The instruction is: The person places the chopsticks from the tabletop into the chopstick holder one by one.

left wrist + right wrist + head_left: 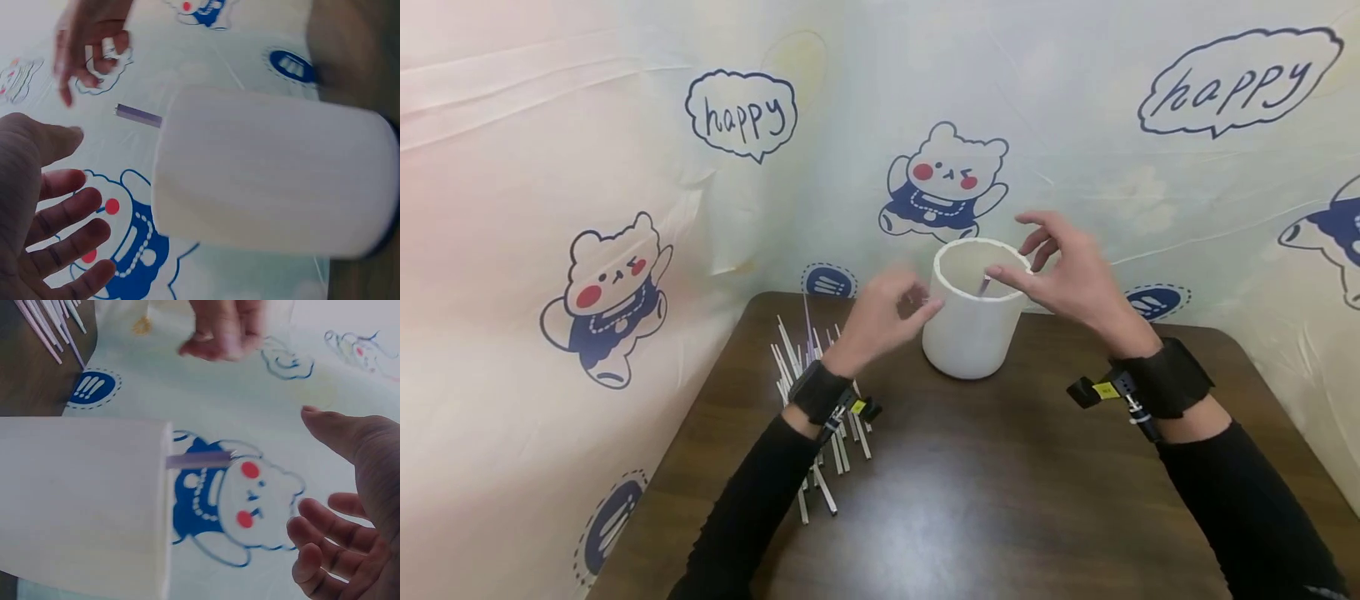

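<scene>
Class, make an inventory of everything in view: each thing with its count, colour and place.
White container: 1, white, towards the table's far edge
Purple stick: 1, purple, in the container, its end above the rim
Loose sticks: many, too overlapped to count, mostly white with some purple, table's left side
Table: 1, dark brown, under everything
Backdrop: pale, behind and beside the table, printed with blue-outlined bears, "happy" bubbles and blue badges
Wristbands with small devices: 2, black with yellow labels, one per wrist
Sleeves: 2, black, on the forearms
Left hand: 1, left of the container
Right hand: 1, by the rim's right side
</scene>
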